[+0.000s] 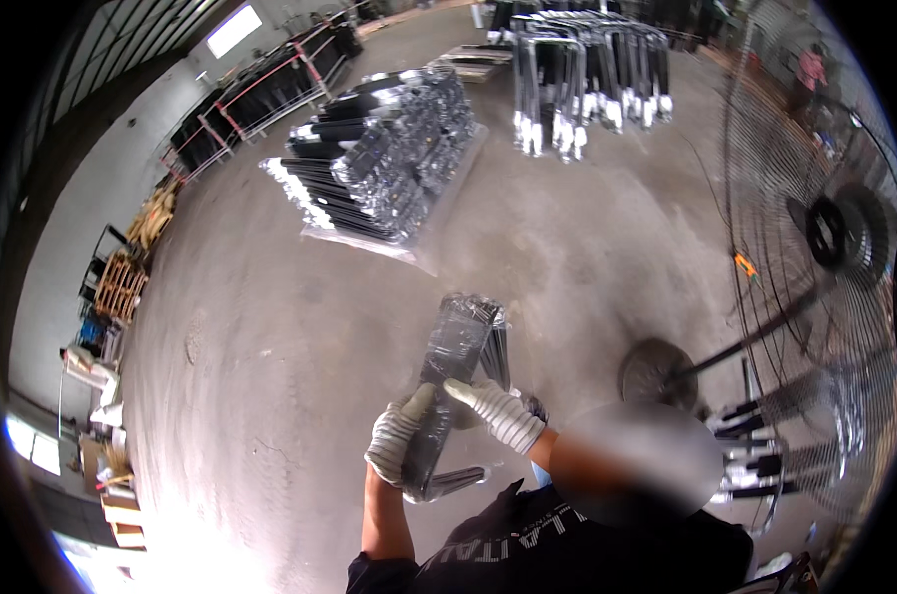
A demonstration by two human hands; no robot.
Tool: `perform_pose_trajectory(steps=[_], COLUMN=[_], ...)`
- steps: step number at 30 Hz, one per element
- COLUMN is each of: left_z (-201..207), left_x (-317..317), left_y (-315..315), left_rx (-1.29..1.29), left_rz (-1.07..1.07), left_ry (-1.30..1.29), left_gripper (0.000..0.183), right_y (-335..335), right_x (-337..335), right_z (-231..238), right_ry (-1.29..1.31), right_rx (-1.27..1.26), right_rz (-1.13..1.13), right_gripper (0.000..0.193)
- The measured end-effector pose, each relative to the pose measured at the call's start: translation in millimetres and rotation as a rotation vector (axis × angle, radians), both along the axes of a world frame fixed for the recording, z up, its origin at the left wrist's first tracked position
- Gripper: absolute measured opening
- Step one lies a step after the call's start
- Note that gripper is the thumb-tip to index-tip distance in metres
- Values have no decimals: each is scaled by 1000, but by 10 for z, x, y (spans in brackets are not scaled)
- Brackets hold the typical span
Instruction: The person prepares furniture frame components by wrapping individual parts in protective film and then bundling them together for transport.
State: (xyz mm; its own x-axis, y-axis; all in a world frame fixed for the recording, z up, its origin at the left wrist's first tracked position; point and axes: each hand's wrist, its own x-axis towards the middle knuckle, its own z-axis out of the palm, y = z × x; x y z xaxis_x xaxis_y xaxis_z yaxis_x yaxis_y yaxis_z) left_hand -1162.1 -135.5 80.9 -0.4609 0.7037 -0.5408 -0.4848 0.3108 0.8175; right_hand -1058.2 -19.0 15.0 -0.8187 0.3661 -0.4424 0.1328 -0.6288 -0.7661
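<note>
A long bundle of black parts wrapped in clear plastic film is held up in front of me, tilted, its far end pointing away. My left hand, in a white knitted glove, is closed round its near left side. On its right side is my gloved right hand, closed with the thumb pressed on the upper face; the other fingers are partly hidden. Dark bars show along the bundle's right side. Below my left hand, its near end shows more bars sticking out to the right.
Ahead, similar wrapped black bundles are piled on a film-covered base. Bent metal tube frames stand farther back. To the right are a large fan, its round base and wire mesh. Pallets line the left wall. A person is far right.
</note>
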Motion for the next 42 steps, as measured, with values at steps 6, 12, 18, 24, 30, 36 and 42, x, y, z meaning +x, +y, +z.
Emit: perform_pose_trajectory(steps=[6, 12, 18, 24, 30, 36, 42], left_z=[95, 318, 242, 40, -363, -797, -1054], left_x=[-853, -1577, -2548, -3652, -4577, -5525, -6308], left_y=[804, 1608, 2408, 3311, 4102, 4732, 5458], left_rx=[-109, -100, -135, -335, -335, -376, -517], left_rz=[93, 146, 33, -213, -377, -402, -545], left_ry=[171, 232, 344, 563, 778, 831, 713], left_gripper=[41, 46, 48, 56, 64, 62, 58], right_y=[930, 1747, 2522, 3308, 3920, 4555, 5094], right_x=[-884, -1724, -2492, -3419, -4185, -5065, -5804], right_z=[225, 368, 544, 208, -115, -419, -885], right_ry=[105, 163, 137, 134, 36, -106, -172], right_rx=[-105, -120, -100, -82, -117, -279, -434], right_rz=[105, 112, 41, -4, -167, -138, -178], right_gripper=[37, 29, 28, 32, 35, 30, 27])
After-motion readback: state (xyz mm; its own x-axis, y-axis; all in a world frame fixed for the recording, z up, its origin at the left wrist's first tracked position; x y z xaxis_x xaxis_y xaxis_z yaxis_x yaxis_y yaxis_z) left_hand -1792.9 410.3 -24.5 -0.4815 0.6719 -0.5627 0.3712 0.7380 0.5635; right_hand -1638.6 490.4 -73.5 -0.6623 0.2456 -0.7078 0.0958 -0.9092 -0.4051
